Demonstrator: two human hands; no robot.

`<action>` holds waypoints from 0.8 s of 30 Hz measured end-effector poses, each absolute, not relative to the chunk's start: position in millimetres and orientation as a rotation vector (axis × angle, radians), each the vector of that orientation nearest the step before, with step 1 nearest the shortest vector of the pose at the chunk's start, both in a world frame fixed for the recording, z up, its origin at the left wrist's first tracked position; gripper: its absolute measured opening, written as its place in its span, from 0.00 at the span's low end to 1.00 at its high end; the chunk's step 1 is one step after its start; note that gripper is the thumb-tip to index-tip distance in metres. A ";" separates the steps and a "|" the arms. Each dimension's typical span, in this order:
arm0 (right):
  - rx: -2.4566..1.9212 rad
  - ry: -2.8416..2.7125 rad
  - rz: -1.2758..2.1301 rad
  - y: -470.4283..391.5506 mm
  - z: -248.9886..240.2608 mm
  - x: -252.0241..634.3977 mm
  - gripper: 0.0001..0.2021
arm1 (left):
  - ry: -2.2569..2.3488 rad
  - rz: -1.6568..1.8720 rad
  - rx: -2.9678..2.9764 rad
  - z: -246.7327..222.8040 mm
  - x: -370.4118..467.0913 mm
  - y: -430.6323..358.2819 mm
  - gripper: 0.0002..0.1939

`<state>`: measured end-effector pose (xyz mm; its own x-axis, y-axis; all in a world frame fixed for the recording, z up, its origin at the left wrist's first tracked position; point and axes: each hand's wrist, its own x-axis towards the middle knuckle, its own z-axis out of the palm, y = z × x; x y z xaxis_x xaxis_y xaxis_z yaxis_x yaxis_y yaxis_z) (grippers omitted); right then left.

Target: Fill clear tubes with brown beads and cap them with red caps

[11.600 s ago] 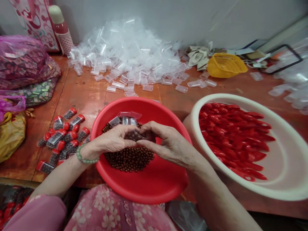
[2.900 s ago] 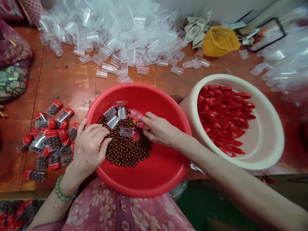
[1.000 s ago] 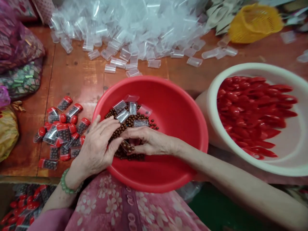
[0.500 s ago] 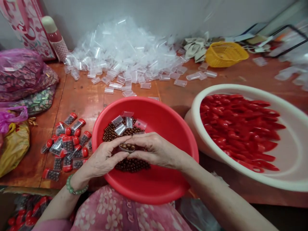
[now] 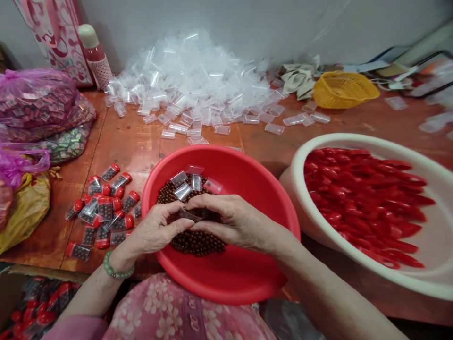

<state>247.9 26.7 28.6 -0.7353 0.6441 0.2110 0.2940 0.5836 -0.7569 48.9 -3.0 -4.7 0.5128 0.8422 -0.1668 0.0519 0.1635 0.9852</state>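
Over the red basin (image 5: 247, 189), my left hand (image 5: 164, 224) pinches the left end of a small clear plastic sleeve (image 5: 191, 215). My right hand (image 5: 226, 219) grips the sleeve's other side, its fingers curved over dark brown beads. How many beads are inside the sleeve cannot be made out. Brown beads (image 5: 198, 243) lie in the basin below and behind both hands. Several empty clear sleeves (image 5: 182, 191) rest on the beads just beyond my fingers.
Filled red-capped packs (image 5: 105, 210) lie left of the basin. A white basin (image 5: 299, 189) of red scoop-like pieces (image 5: 357, 198) stands at the right. Behind are a heap of clear sleeves (image 5: 198, 75), a yellow basket (image 5: 343, 92) and a bottle (image 5: 95, 56); bags (image 5: 38, 104) sit at left.
The sleeve has tilted, and the large brown beads seen in its opening are no longer visible there. Both hands still hold it. The whole view has shifted slightly.
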 end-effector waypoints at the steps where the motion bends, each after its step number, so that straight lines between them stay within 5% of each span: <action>1: -0.747 -2.342 1.002 27.1 28.6 247.8 0.05 | 0.877 0.682 1.280 -4.9 48.5 -2.4 0.13; 14: -1.048 -1.792 1.260 13.8 6.8 243.3 0.07 | 0.884 0.790 1.066 -2.5 50.7 3.0 0.14; 24: -1.419 -2.197 0.988 -9.8 20.7 308.4 0.18 | 0.786 0.891 1.036 13.1 53.2 -4.0 0.11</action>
<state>308.4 -9.8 20.7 -0.4407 0.8940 -0.0810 0.6540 0.2579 -0.7112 53.2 -4.0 13.1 0.4286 0.8948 -0.1250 -0.2355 0.2443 0.9407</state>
